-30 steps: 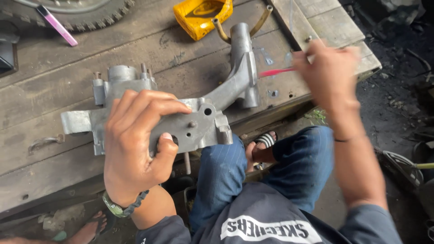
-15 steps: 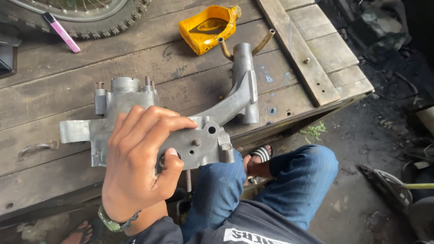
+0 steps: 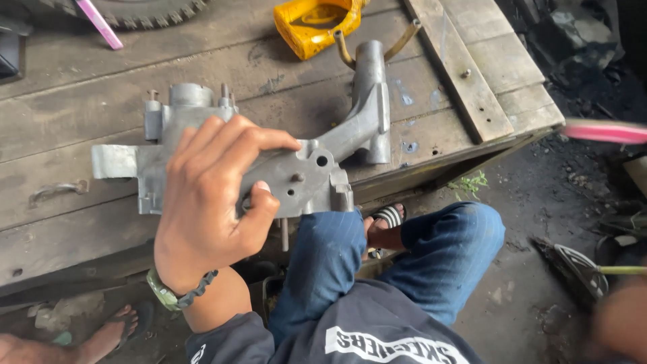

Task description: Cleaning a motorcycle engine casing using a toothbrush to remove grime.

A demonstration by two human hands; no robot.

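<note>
Left hand [image 3: 209, 195]: closed around the middle of the grey metal casting [image 3: 296, 172], fingers draped over its top face, thumb hooked under the lower edge; a braided wristband sits on the wrist.
Right hand [image 3: 623, 323]: only a blurred patch at the lower right corner of the view; I cannot tell whether it is open or closed, or whether it holds anything.
Grey metal casting: lies flat on the wooden desk [image 3: 81, 101] near its front edge, with the lower right corner jutting past the edge above the knee; a boxy end with short studs points left, and a long curved arm runs up and right, ending in a round tube.
Yellow part [image 3: 311, 23]: at the far side of the desk, just beside the tube end of the casting, with a bent brass-coloured wire bracket touching it.
Pink stick [image 3: 100, 23]: lies at the upper left of the desk, close to the knobbly tyre [image 3: 145, 10].
Pink streak [image 3: 603, 131]: a blurred pink object at the right edge of the view, off the desk and well apart from the casting.
Wooden plank [image 3: 458, 71]: lies slantwise on the right part of the desk, with 1 bolt head showing.
Legs: blue jeans [image 3: 431, 259] below the desk edge, and a foot in a striped sandal [image 3: 387, 219] between the knees.
</note>
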